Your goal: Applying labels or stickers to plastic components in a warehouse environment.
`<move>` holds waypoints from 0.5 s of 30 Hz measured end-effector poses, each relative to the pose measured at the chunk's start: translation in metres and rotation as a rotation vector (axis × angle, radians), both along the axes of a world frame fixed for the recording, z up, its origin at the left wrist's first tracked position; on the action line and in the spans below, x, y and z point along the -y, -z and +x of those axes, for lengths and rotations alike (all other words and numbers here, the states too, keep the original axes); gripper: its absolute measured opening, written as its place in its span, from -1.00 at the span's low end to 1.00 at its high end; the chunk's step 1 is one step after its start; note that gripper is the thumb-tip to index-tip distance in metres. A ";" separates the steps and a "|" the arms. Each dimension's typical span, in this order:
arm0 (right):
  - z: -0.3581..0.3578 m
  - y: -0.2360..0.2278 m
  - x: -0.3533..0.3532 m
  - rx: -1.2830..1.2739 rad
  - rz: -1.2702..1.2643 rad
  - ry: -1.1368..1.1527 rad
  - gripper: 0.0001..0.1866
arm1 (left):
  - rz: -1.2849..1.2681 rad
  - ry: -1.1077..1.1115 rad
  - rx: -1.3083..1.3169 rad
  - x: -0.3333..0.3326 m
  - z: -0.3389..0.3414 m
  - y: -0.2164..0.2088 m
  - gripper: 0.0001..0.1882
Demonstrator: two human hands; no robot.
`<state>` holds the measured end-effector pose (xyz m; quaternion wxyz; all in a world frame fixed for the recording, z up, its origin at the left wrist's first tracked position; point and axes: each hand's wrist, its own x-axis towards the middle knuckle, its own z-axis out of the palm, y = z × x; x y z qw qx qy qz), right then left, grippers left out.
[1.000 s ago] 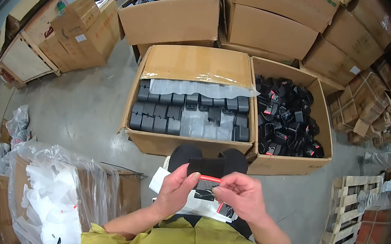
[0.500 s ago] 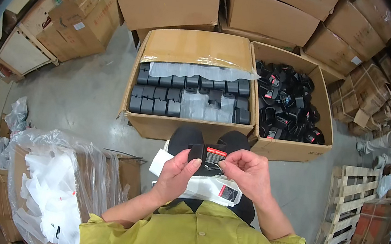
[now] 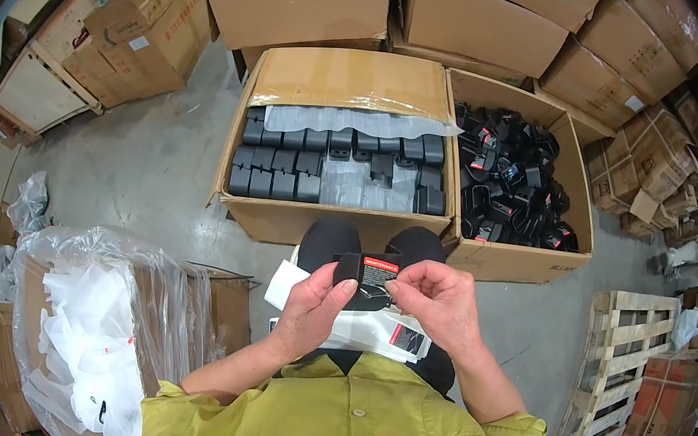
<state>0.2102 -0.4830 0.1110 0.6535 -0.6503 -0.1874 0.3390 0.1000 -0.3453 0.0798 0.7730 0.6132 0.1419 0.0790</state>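
Observation:
Above my lap, my left hand (image 3: 313, 306) is closed around a dark plastic part (image 3: 348, 273), thumb on its near side. A black label with a red top band (image 3: 380, 268) lies over the part's face. My right hand (image 3: 435, 302) is closed in a pinch at the label's right edge; its fingertips partly hide what they grip. Beneath both hands, white label sheets (image 3: 351, 333) rest on my lap, one bearing a similar red-and-black label (image 3: 407, 339).
In front stands a carton (image 3: 313, 224) packed with rows of black parts. To its right, another carton (image 3: 528, 266) holds loose, labelled black parts. A plastic-lined box (image 3: 179, 301) with white sheets sits at left, a wooden pallet (image 3: 622, 386) at right. Stacked cartons (image 3: 488, 29) rise behind.
The view has shifted slightly. My right fingers stay at the label's right edge, and both hands hold nearly the same pose; the part is tilted a little differently.

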 end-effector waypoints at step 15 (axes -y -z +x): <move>0.001 0.002 0.001 -0.004 -0.002 0.008 -0.92 | 0.083 0.003 -0.008 0.003 0.000 -0.012 -0.74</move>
